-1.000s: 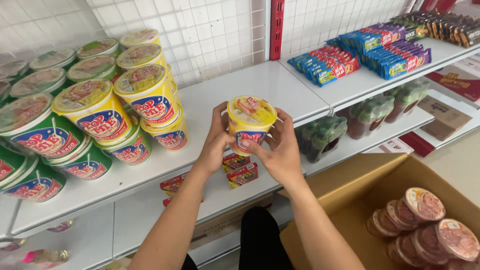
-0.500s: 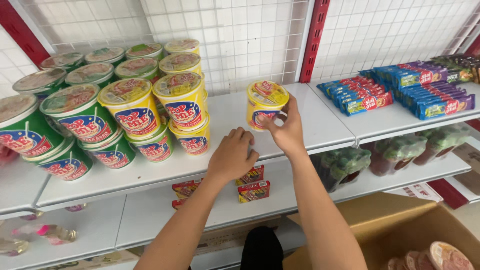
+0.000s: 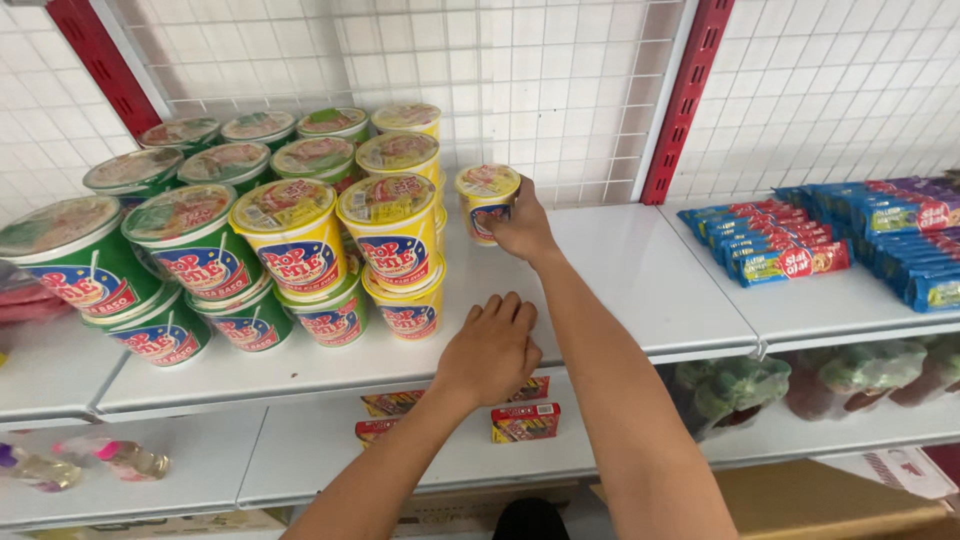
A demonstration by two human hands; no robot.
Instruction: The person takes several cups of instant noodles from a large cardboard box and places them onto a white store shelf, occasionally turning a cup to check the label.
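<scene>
My right hand [image 3: 520, 226] is stretched to the back of the white shelf [image 3: 620, 290] and grips a yellow noodle cup [image 3: 486, 199] that stands on the shelf, just right of the stacked yellow cups [image 3: 390, 250]. My left hand [image 3: 490, 348] rests palm down on the shelf's front part, fingers together, holding nothing. Green cups [image 3: 185, 255] stand in stacked rows to the left of the yellow ones.
A wire grid wall and red uprights [image 3: 685, 100] back the shelf. Blue and purple snack packs [image 3: 830, 240] lie on the right shelf. Below are small red boxes [image 3: 525, 422], bagged goods [image 3: 740, 385], small bottles [image 3: 110, 460] and a cardboard box [image 3: 840, 500].
Both hands held the yellow cup over the shelf edge. The right hand has carried it to the back beside the yellow stack; the left hand let go and lowered onto the shelf.
</scene>
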